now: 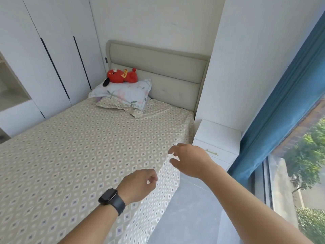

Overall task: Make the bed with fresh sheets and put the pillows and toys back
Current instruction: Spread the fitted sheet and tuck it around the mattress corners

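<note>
A beige diamond-patterned sheet (84, 147) covers the bed and hangs over its right side. At the head lie two stacked pillows, a floral one (123, 93) on top of a patterned one (121, 107). A red plush toy (122, 76) lies on the floral pillow against the grey headboard (158, 67). My left hand (139, 184), with a dark watch on the wrist, hovers at the bed's right edge with loosely curled fingers and holds nothing. My right hand (188, 159) hangs just beyond that edge, fingers relaxed and spread, holding nothing.
A white nightstand (218, 138) stands right of the bed by the wall. A blue curtain (284, 95) and a window (302, 173) fill the right side. White wardrobe doors (44, 55) line the left. Grey floor (191, 217) runs between bed and window.
</note>
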{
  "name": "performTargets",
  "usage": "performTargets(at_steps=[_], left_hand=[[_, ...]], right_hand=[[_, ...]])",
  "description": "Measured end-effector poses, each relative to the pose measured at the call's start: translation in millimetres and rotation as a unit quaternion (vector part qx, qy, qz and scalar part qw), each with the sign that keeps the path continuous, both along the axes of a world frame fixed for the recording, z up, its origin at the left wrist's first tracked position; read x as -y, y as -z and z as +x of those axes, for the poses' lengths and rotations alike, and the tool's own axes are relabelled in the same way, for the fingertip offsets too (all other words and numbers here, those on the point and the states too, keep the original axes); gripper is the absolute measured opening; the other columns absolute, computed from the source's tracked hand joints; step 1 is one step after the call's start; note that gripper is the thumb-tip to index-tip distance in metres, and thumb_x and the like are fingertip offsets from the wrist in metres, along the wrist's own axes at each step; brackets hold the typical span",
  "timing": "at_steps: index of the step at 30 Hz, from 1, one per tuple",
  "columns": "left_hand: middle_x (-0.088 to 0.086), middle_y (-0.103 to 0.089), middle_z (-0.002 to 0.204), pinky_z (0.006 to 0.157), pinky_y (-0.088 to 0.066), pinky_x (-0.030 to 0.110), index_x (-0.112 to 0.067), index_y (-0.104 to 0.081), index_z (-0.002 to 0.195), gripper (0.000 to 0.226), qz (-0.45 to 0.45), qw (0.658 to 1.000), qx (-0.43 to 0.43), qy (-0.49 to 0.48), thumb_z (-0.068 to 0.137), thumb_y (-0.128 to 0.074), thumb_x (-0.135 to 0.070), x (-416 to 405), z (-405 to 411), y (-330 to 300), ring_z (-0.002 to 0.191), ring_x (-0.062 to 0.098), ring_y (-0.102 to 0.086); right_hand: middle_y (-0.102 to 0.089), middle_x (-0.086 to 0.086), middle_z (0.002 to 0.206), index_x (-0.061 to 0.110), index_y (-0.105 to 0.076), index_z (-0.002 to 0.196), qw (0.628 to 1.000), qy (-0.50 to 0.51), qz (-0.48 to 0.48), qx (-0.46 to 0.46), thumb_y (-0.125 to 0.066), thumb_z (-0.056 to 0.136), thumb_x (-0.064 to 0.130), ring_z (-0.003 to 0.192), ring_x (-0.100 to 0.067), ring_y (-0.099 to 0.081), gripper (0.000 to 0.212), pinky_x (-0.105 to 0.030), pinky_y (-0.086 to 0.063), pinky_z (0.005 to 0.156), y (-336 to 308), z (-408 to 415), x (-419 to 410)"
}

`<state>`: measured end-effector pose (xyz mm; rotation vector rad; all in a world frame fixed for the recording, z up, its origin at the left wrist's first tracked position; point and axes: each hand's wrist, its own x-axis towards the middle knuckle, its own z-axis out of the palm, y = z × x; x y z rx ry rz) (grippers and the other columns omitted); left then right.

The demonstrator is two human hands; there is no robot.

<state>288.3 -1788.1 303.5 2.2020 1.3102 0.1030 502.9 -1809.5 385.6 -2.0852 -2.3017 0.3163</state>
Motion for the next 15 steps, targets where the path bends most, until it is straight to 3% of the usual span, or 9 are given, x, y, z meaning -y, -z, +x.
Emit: performTargets(at_steps=[4,9,15], left_hand=[[-0.024,-0.064,0.101,0.079,-0.051,0.027,-0.036,-0.06,0.099,0.013,-0.002,1.0,0.003,-0.015,0.094,-0.048,-0.038,-55,50,10,0.084,-0.001,-0.058],[-0.024,-0.064,0.103,0.066,-0.043,0.019,-0.036,-0.06,0.101,0.013,-0.021,0.999,-0.001,-0.03,0.095,-0.048,-0.039,-134,113,42,0.072,-0.003,-0.055],[-0.019,-0.064,0.105,0.08,-0.053,0.032,-0.033,-0.061,0.101,0.014,-0.057,0.998,-0.033,-0.021,0.093,-0.049,-0.037,-266,185,54,0.089,0.007,-0.062]], right_hand=[[-0.061,0.01,0.127,0.034,-0.054,0.135,1.0,-0.017,-0.013,-0.002,-0.048,0.099,0.042,0.115,-0.019,-0.06,0.038,-0.035,-0.046,0.09,17,44,-44],[-0.06,0.01,0.131,0.034,-0.054,0.136,0.998,-0.026,-0.053,0.001,-0.047,0.1,0.04,0.118,-0.019,-0.058,0.037,-0.033,-0.046,0.094,53,114,-134],[-0.058,0.01,0.134,0.033,-0.054,0.135,0.992,-0.016,-0.12,0.023,-0.048,0.1,0.037,0.122,-0.017,-0.056,0.036,-0.034,-0.045,0.099,70,207,-256]])
